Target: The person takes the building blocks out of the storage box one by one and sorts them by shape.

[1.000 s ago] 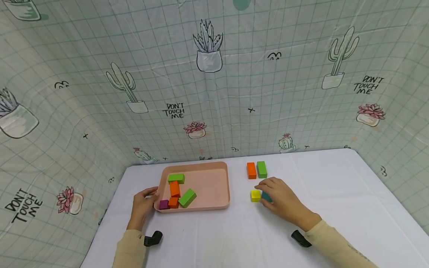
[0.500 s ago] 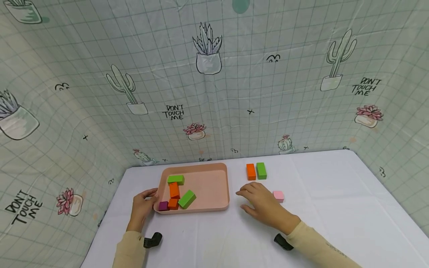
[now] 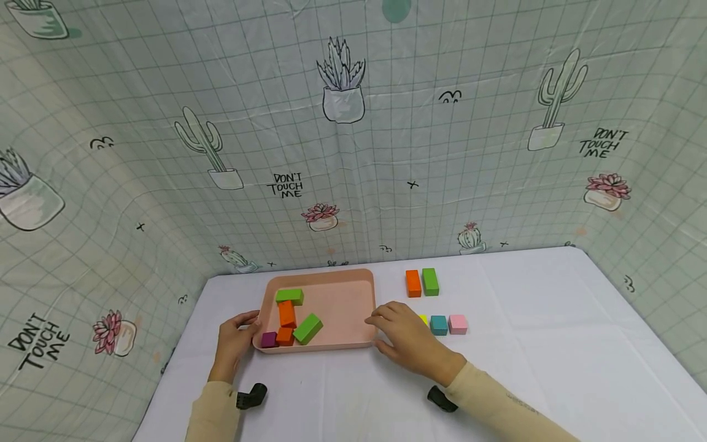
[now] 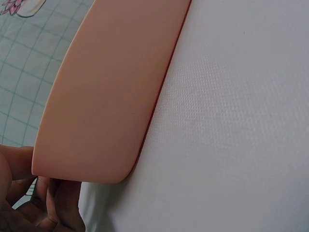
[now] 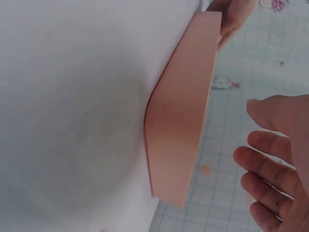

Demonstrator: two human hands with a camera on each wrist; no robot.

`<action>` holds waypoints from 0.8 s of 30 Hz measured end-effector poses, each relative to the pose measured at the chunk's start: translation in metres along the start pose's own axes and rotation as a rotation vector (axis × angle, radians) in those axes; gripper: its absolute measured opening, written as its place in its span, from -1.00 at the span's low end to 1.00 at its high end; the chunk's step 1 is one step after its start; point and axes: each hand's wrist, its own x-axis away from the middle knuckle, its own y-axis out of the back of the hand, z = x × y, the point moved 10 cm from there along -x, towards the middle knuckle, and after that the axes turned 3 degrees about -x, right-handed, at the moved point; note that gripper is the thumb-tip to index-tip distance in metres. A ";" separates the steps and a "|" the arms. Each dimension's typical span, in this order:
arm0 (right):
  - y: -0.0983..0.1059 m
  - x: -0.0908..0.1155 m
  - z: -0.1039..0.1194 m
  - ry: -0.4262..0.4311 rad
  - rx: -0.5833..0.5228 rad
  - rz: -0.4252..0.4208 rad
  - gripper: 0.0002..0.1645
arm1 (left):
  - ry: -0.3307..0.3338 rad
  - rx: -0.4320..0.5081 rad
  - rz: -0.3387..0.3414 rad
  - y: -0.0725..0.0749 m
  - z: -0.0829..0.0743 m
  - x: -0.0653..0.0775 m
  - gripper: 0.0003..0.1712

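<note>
In the head view a pink tray point(image 3: 345, 310) lies on the white table. My left hand point(image 3: 234, 344) grips its left end; in the left wrist view the thumb and fingers hold the corner of the tray point(image 4: 96, 121). At the tray's right edge hovers my right hand point(image 3: 411, 341), holding nothing. The right wrist view shows this hand point(image 5: 282, 169) with its fingers loosely extended, apart from the tray wall point(image 5: 178, 125). Inside the tray's left half lie two green blocks point(image 3: 308, 329), an orange block point(image 3: 286, 314), an orange cube point(image 3: 285, 336) and a purple cube point(image 3: 269, 340).
Right of the tray, an orange block point(image 3: 413, 283) and a green block point(image 3: 431, 282) stand side by side. Nearer sit a teal cube point(image 3: 439, 325), a pink cube point(image 3: 458, 324) and a yellow cube point(image 3: 423, 319), partly hidden by my right hand. A patterned cloth point(image 3: 375, 153) rises behind the table.
My right hand has moved left from the yellow and teal cubes to the tray's right edge, uncovering the teal and pink cubes. My left hand stays on the tray.
</note>
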 end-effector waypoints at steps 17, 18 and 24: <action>-0.027 -0.038 0.018 -0.086 -0.013 -0.001 -0.57 | -0.016 0.009 -0.004 0.001 0.000 0.001 -0.59; -0.029 -0.040 0.020 -0.089 -0.009 0.006 -0.56 | -0.017 0.009 -0.006 0.001 0.000 0.001 -0.59; -0.037 -0.052 0.027 -0.115 0.000 0.018 -0.54 | -0.006 0.005 -0.010 0.000 -0.001 0.001 -0.59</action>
